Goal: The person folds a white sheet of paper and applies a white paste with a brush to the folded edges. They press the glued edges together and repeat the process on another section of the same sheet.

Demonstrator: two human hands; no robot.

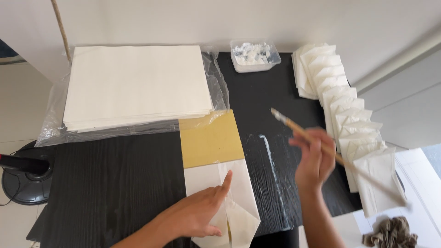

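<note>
My left hand (198, 212) lies flat on a folded cream paper bag (239, 216), index finger stretched along it. The bag sits over a tan cardboard template (209, 140) on the black table (115, 179). My right hand (314, 158) is raised above the table to the right and grips a long wooden brush (294, 127) whose bristle tip points up and left, toward a small clear tub of white paste (255, 55). A white streak of paste (271, 160) runs down the table beside the bag.
A thick stack of cream sheets (135, 82) on clear plastic fills the back left. A fanned row of finished folded bags (347, 119) lines the right edge. A crumpled brown cloth (392, 232) lies at the bottom right. A dark round stand base (25, 179) sits off the left.
</note>
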